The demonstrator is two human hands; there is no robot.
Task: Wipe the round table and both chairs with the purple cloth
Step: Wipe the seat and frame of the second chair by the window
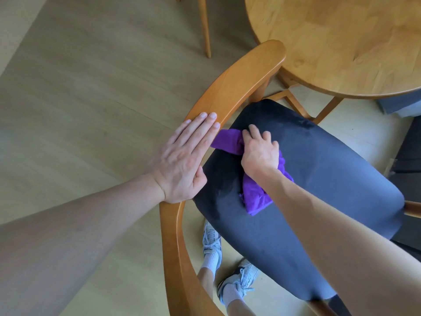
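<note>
Bare forearms reach down over the chair (227, 87): the left hand (182, 160) is laid flat, fingers spread, on its curved backrest, presumably to steady it. The purple cloth (255, 195) is pinched in the right hand (259, 153) and pressed onto the dark seat (330, 179), beside the round table (341, 42).

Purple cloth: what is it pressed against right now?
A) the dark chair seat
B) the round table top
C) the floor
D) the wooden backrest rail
A: the right hand presses the purple cloth onto the dark chair seat, while the left hand rests flat on the wooden backrest rail.
</note>
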